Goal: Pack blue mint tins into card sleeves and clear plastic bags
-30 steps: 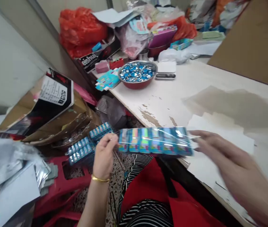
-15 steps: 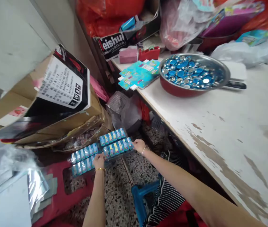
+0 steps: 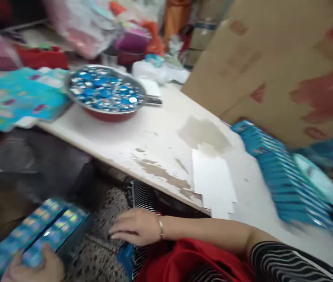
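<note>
At the lower left, my left hand grips the near edge of a clear-wrapped pack of small blue boxes, thumb on top. The pack is blurred and hangs over the speckled floor. My right hand is to the right of the pack, apart from it, above my lap. Its fingers are stretched out and hold nothing. A thin bracelet circles the right wrist. On the white table sits a round metal pan full of blue and silver discs.
Flat printed blue cards lie at the table's left corner. A white card lies near the front edge. Rows of blue folded boxes stand at the right, before a large cardboard box. Plastic bags fill the back.
The view has swung right. My right hand has let go of the blue box packs and moved right, over my lap. My left hand still holds a pack.
</note>
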{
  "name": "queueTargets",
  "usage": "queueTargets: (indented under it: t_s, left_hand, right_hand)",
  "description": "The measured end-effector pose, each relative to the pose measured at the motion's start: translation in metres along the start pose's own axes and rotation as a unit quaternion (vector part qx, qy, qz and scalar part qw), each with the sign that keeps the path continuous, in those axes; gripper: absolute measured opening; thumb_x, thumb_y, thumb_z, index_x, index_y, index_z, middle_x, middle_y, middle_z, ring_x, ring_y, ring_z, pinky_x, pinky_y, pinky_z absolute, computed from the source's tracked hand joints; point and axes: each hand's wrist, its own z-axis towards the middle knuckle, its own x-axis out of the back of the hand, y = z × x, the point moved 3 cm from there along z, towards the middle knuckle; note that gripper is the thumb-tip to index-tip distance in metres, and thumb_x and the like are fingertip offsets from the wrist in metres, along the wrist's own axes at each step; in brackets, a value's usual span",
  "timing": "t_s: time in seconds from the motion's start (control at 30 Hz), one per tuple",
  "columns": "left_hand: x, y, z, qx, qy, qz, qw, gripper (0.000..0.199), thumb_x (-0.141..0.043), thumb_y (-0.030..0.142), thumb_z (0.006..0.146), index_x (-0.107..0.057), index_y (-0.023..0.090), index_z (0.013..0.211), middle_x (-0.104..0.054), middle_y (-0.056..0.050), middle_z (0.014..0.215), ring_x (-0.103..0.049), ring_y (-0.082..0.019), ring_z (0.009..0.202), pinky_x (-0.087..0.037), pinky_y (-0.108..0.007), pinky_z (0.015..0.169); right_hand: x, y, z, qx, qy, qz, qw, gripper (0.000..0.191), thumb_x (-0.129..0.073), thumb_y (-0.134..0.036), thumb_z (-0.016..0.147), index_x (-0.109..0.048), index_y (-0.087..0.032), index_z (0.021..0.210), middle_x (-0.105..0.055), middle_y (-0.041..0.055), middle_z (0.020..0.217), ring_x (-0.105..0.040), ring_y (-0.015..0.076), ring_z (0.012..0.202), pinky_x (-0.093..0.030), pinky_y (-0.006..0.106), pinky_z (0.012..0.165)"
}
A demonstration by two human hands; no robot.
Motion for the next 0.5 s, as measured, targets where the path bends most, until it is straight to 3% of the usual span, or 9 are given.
queueTargets:
  t_s: [0.07,0.13,0.2,0.27,0.33,0.37,0.5]
  left_hand:
    - [-0.032,0.077,-0.013,-0.148,0.010,-0.086,0.985,0.040,-0.058,0.039,0.074,-0.056,0.024,0.111,-0.059,-0.007,0.119,-0.049,-0.035,0.116,-0.033,-0.061,0.099]
    - [-0.060,0.174,-0.051,-0.320,-0.112,-0.173,0.925,0.034,-0.058,0.033,0.080,-0.057,0.021,0.112,-0.061,-0.011,0.117,-0.053,-0.029,0.114,-0.040,-0.051,0.098]
    - [-0.078,0.264,-0.108,-0.490,-0.225,-0.197,0.819,0.036,-0.059,0.035,0.082,-0.056,0.024,0.117,-0.061,-0.010,0.120,-0.052,-0.027,0.117,-0.040,-0.046,0.099]
    - [-0.094,0.327,-0.168,-0.616,-0.326,-0.170,0.696,0.054,-0.064,0.044,0.078,-0.050,0.022,0.126,-0.052,-0.012,0.134,-0.044,-0.029,0.127,-0.035,-0.048,0.105]
    - [-0.111,0.359,-0.214,-0.679,-0.382,-0.123,0.615,0.063,-0.070,0.045,0.072,-0.051,0.017,0.125,-0.049,-0.016,0.136,-0.041,-0.032,0.129,-0.032,-0.051,0.107]
    - [-0.119,0.366,-0.228,-0.694,-0.398,-0.097,0.592,0.059,-0.070,0.041,0.072,-0.053,0.015,0.122,-0.051,-0.017,0.134,-0.043,-0.032,0.128,-0.033,-0.051,0.106]
    - [-0.137,0.375,-0.242,-0.703,-0.434,-0.028,0.563,0.027,-0.060,0.027,0.082,-0.061,0.016,0.107,-0.060,-0.014,0.124,-0.053,-0.026,0.120,-0.043,-0.041,0.100]
  right_hand:
    - [0.061,-0.015,-0.063,-0.032,0.144,-0.059,0.987,0.023,-0.043,-0.029,0.094,-0.060,-0.018,0.102,-0.068,0.0085,0.095,-0.061,0.0149,0.090,-0.049,0.026,0.083]
    - [0.113,-0.025,-0.137,-0.121,0.319,-0.109,0.934,0.020,-0.043,-0.027,0.093,-0.061,-0.020,0.098,-0.068,0.0078,0.092,-0.061,0.0169,0.088,-0.049,0.031,0.081]
    - [0.147,-0.027,-0.213,-0.240,0.470,-0.120,0.841,0.019,-0.046,-0.030,0.092,-0.062,-0.021,0.092,-0.067,0.0071,0.089,-0.060,0.0184,0.086,-0.049,0.033,0.079]
    - [0.160,-0.025,-0.280,-0.328,0.565,-0.089,0.752,0.021,-0.049,-0.037,0.090,-0.062,-0.020,0.088,-0.065,0.0065,0.086,-0.060,0.0192,0.085,-0.048,0.033,0.076]
    - [0.158,-0.023,-0.330,-0.366,0.617,-0.042,0.695,0.026,-0.052,-0.043,0.087,-0.062,-0.019,0.087,-0.065,0.0058,0.084,-0.060,0.0192,0.083,-0.048,0.033,0.076]
    - [0.154,-0.022,-0.349,-0.372,0.629,-0.022,0.683,0.027,-0.053,-0.044,0.086,-0.063,-0.019,0.087,-0.064,0.0055,0.084,-0.060,0.0190,0.084,-0.048,0.033,0.076]
    - [0.131,-0.020,-0.390,-0.369,0.625,0.042,0.687,0.030,-0.054,-0.047,0.085,-0.064,-0.018,0.086,-0.065,0.0050,0.084,-0.060,0.0188,0.085,-0.047,0.032,0.079]
